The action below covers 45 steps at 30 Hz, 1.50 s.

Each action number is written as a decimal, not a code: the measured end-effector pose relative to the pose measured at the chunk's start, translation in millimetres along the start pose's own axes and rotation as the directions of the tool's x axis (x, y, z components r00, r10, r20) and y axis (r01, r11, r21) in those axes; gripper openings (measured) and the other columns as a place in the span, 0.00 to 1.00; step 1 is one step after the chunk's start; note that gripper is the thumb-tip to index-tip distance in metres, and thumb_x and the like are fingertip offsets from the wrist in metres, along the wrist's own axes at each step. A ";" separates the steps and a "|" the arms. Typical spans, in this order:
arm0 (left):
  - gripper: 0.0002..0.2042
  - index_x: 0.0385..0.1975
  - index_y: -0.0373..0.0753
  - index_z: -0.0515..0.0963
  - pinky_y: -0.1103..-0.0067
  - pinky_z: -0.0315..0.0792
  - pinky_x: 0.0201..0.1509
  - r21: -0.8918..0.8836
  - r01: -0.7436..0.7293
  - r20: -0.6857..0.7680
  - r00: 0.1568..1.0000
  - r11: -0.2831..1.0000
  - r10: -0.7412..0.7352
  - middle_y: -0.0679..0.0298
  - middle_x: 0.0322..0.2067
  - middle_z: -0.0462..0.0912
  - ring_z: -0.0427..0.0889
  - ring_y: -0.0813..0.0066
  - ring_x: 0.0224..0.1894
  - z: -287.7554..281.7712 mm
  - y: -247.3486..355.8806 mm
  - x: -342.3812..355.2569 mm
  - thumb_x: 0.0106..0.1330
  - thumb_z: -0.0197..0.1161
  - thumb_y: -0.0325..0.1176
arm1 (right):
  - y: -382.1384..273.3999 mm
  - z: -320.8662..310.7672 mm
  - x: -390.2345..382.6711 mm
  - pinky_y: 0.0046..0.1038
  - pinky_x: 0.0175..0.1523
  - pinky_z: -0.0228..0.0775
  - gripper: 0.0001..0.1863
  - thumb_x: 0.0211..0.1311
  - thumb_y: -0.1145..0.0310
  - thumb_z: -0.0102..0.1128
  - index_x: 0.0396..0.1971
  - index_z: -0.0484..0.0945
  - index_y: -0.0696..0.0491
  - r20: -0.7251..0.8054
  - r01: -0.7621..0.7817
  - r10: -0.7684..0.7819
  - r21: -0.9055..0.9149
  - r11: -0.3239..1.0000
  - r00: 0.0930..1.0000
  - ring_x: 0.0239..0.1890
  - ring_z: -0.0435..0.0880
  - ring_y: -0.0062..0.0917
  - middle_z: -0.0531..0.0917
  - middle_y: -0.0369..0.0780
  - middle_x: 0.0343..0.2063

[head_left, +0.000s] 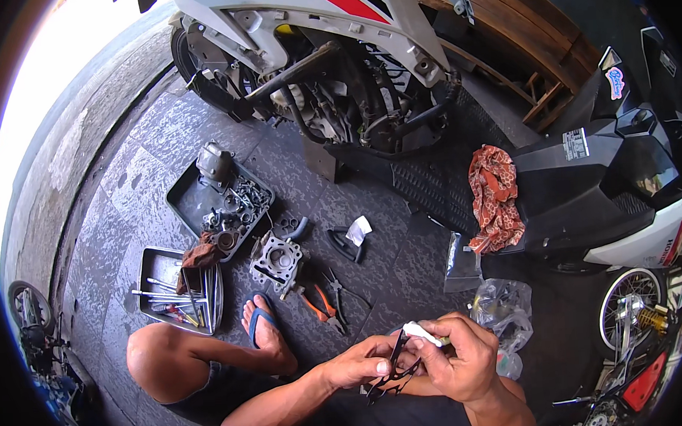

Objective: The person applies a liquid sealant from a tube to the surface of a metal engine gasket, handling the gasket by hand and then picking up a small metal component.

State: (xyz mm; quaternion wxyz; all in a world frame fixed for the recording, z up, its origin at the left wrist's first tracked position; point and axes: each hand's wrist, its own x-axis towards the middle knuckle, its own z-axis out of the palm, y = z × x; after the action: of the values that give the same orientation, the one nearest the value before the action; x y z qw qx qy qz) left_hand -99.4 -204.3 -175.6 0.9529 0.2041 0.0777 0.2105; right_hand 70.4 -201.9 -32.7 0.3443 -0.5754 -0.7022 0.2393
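From here I see a thin black gasket (399, 350), cut with openings, held tilted at about five o'clock, partly hidden. At its one o'clock, a small white tube (419, 332) slants toward four; whether they touch, I can't tell.

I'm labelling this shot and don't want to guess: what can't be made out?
In the head view:
White object: partly covered by the right hand.
Thin black piece: partly covered by the left hand.
Small metal parts in the dark tray: heaped, too small to tell apart.
Clear plastic bag: its crumpled film obscures the contents.
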 end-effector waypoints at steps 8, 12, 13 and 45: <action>0.49 0.66 0.26 0.63 0.70 0.55 0.74 -0.005 0.005 0.013 1.000 1.000 -0.005 0.55 0.63 0.71 0.69 0.67 0.67 6.8 10.2 0.4 0.52 0.74 0.57 | 7.6 -2.2 -9.9 0.30 0.30 0.79 0.11 0.53 0.77 0.71 0.35 0.79 0.60 0.038 -0.023 0.023 0.005 1.000 0.999 0.28 0.87 0.35 0.84 0.44 0.28; 0.48 0.66 0.26 0.63 0.69 0.55 0.75 0.028 0.009 0.020 1.000 1.000 -0.010 0.55 0.63 0.72 0.69 0.66 0.67 0.5 1.6 -2.4 0.53 0.74 0.57 | 3.2 -1.3 -6.5 0.31 0.30 0.79 0.11 0.53 0.78 0.71 0.34 0.79 0.60 0.014 -0.018 0.018 0.014 1.000 1.000 0.27 0.87 0.35 0.84 0.45 0.27; 0.48 0.65 0.26 0.63 0.69 0.55 0.74 0.039 0.003 0.021 1.000 0.999 -0.004 0.55 0.63 0.72 0.69 0.66 0.67 0.4 1.5 -2.2 0.54 0.74 0.57 | 1.3 -1.7 -6.1 0.31 0.30 0.79 0.11 0.52 0.78 0.71 0.34 0.79 0.60 0.019 -0.008 0.008 0.019 1.000 1.000 0.27 0.87 0.35 0.84 0.45 0.27; 0.45 0.66 0.27 0.63 0.82 0.67 0.63 0.053 0.008 0.044 0.999 0.999 -0.010 0.61 0.56 0.75 0.74 0.79 0.58 -4.9 7.1 -3.5 0.59 0.70 0.57 | -3.0 -1.3 -9.7 0.27 0.26 0.78 0.11 0.50 0.78 0.74 0.33 0.81 0.60 0.132 0.074 -0.080 0.052 0.996 0.988 0.24 0.87 0.29 0.85 0.44 0.27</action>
State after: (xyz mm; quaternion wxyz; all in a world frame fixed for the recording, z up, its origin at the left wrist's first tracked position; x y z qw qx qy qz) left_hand -106.4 -198.2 -176.8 0.9495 0.2336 0.0632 0.1995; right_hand 70.4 -212.1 -31.7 0.3188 -0.5223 -0.7396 0.2802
